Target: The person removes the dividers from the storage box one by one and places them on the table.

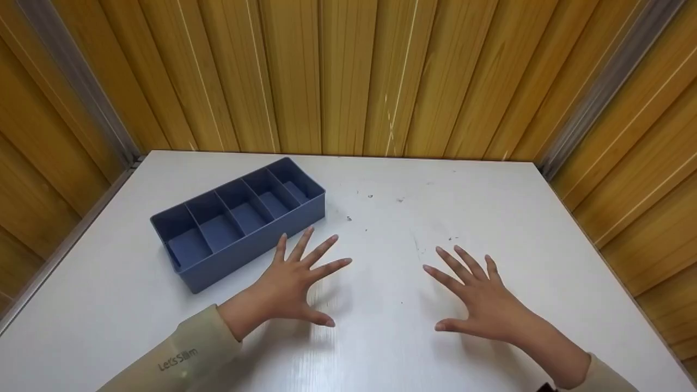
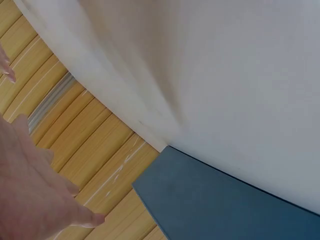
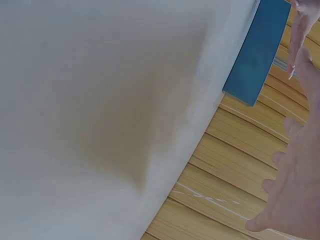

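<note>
Both hands are held over the white table with their fingers spread, and neither holds anything. My left hand (image 1: 294,283) is in front of a blue divided tray (image 1: 256,239), its fingertips close to the tray's near wall in the head view. Thin dividers split the tray into several compartments, and no items show inside them. On the right side, my right hand (image 1: 487,305) hovers apart from the tray, thumb pointing inward. The left wrist view shows the tray's side (image 2: 225,200) beyond the left palm (image 2: 30,185). In the right wrist view the right palm (image 3: 295,185) faces the tray's end (image 3: 257,55).
The white table (image 1: 381,234) carries a few small dark marks near its middle. Yellow wood-look panels (image 1: 348,76) stand along its back and both sides, with grey metal posts (image 1: 588,92) at the corners. Light sleeves (image 1: 185,348) cover the forearms.
</note>
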Demonstrator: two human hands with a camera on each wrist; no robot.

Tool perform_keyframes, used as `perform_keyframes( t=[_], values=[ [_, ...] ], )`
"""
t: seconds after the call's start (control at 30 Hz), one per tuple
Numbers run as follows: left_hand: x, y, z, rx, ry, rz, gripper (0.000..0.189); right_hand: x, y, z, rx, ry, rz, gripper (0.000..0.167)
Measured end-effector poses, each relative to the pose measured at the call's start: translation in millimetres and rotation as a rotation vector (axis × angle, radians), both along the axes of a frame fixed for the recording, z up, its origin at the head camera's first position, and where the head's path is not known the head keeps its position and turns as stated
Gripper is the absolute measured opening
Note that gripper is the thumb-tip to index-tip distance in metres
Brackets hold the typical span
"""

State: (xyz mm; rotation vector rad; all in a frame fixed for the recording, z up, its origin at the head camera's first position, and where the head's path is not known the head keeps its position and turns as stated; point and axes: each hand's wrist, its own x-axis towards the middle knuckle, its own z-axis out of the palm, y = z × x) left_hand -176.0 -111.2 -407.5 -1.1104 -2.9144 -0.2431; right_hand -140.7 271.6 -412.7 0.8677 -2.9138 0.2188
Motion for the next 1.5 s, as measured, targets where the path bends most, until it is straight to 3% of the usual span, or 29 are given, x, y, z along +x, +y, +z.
perform_keyframes(
  t=[0.23, 0.57, 0.93, 1.3, 1.5],
  values=[
    [-4.4, -7.1, 8.6, 0.006, 0.027, 0.035, 0.107, -9.0, -5.3, 7.1, 0.005, 0.042, 0.020, 0.091],
    [-14.0, -29.5, 17.4, 0.061, 0.028, 0.127, 0.103, -27.8, -21.7, 17.7, -0.005, 0.001, 0.022, 0.091],
    [-24.5, -64.9, 35.0, 0.080, 0.050, 0.282, 0.099, -63.4, -55.2, 42.3, -0.042, -0.072, 0.053, 0.085],
    [-25.5, -108.7, 67.6, 0.070, 0.005, 0.461, 0.094, -95.5, -84.7, 66.0, -0.091, -0.141, 0.029, 0.087],
    [-27.0, -131.7, 70.3, 0.059, -0.004, 0.538, 0.099, -112.2, -102.5, 76.0, -0.107, -0.150, 0.029, 0.086]
  ],
)
